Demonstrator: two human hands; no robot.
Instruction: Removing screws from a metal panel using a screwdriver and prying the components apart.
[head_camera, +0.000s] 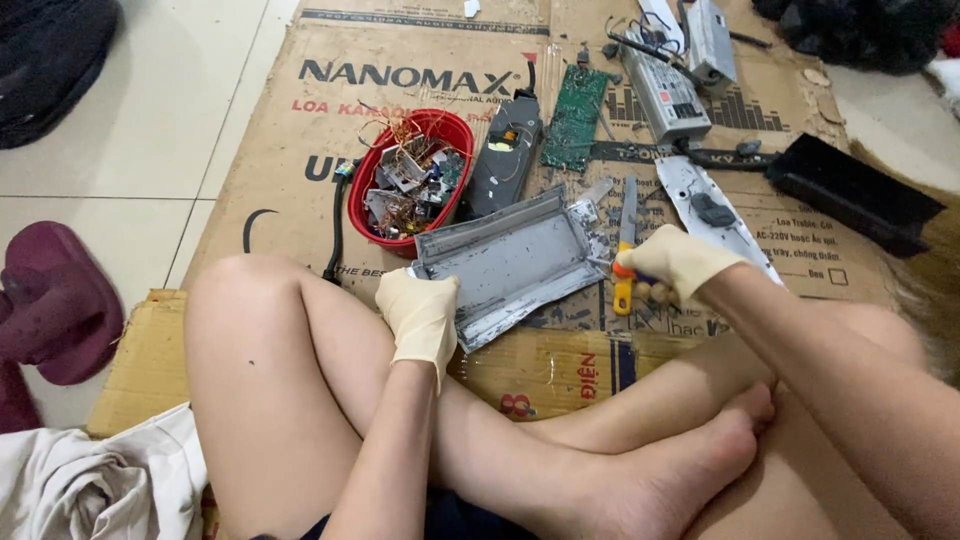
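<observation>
My left hand (420, 312), in a cream glove, grips the near left edge of a grey metal casing tray (515, 262) lying on the cardboard. My right hand (672, 262), also gloved, is closed around the orange and yellow handle of a utility knife (626, 232). The knife's blade points away from me, beside the tray's right end. My bare crossed legs fill the foreground.
A red bowl (372, 175) with wires and small parts sits behind the tray. Behind the tray lie a black device (503, 160), a green circuit board (574, 118), a grey power unit (665, 92), a metal plate (712, 215) and a black tray (852, 190). Flattened cardboard (300, 130) covers the tiled floor.
</observation>
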